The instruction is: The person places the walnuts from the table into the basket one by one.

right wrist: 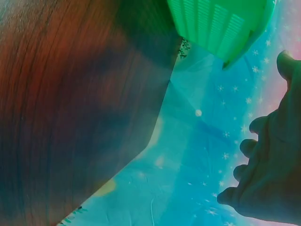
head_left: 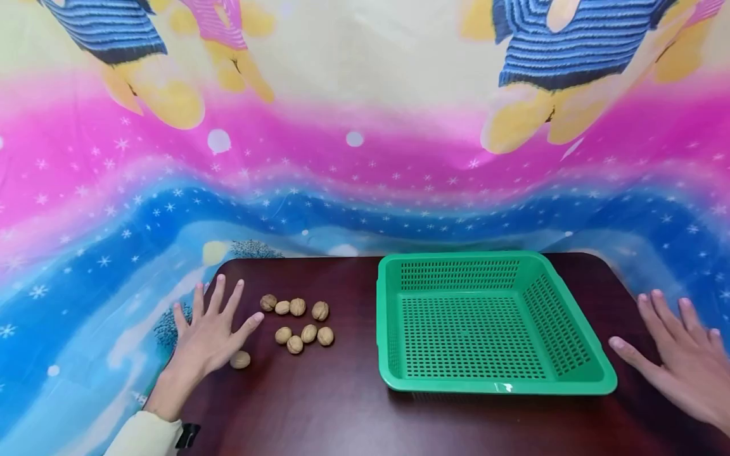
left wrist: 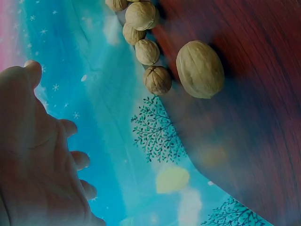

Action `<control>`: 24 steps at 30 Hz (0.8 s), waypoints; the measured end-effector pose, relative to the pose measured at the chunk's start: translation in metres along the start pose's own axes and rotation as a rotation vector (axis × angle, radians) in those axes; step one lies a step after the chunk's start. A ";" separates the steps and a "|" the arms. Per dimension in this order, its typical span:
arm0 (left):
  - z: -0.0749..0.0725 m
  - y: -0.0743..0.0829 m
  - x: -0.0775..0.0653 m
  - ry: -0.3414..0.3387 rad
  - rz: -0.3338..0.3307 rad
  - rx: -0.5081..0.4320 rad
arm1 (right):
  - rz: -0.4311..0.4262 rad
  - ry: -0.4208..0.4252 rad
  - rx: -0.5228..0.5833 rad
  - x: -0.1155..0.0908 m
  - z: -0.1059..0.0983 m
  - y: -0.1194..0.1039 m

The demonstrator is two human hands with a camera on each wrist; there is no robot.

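My left hand (head_left: 208, 335) is spread with straight fingers at the left side of the dark table and holds nothing. Nearest to it is a single walnut (head_left: 240, 360), just below the thumb; in the left wrist view that walnut (left wrist: 200, 69) looks largest. Several more walnuts (head_left: 297, 308) lie loosely in two rows to the right of the hand. A green plastic basket (head_left: 496, 386) with slotted walls and floor stands on the right half of the table, with no contents visible. Right of the basket, my right hand (head_left: 684, 361) is spread, fingers straight, holding nothing.
The dark reddish-brown table (head_left: 331, 411) has rounded back corners. Behind it and along both sides hangs a printed cloth (head_left: 353, 171) in blue, pink and cream, close to the table's edges. A light sleeve (head_left: 145, 436) with a black strap covers the left wrist.
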State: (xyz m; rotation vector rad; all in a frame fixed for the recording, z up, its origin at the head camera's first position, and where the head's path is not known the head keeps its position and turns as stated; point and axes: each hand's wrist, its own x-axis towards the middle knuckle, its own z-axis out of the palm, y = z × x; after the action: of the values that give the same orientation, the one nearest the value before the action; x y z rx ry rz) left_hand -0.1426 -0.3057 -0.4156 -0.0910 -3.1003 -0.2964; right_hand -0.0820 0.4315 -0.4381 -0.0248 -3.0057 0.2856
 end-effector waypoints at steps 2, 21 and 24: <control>0.001 0.000 -0.002 0.006 -0.003 -0.002 | -0.034 -0.003 0.018 0.003 0.002 -0.002; 0.023 0.027 0.018 -0.003 0.076 -0.115 | -0.041 -0.211 0.276 0.024 0.015 -0.024; 0.026 0.026 0.018 -0.008 0.104 -0.150 | -0.009 -0.258 0.308 0.028 0.016 -0.029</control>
State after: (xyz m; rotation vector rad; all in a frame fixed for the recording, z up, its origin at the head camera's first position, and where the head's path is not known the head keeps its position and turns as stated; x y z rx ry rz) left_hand -0.1598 -0.2741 -0.4355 -0.2557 -3.0631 -0.5257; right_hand -0.1124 0.4005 -0.4453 0.0584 -3.1725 0.8049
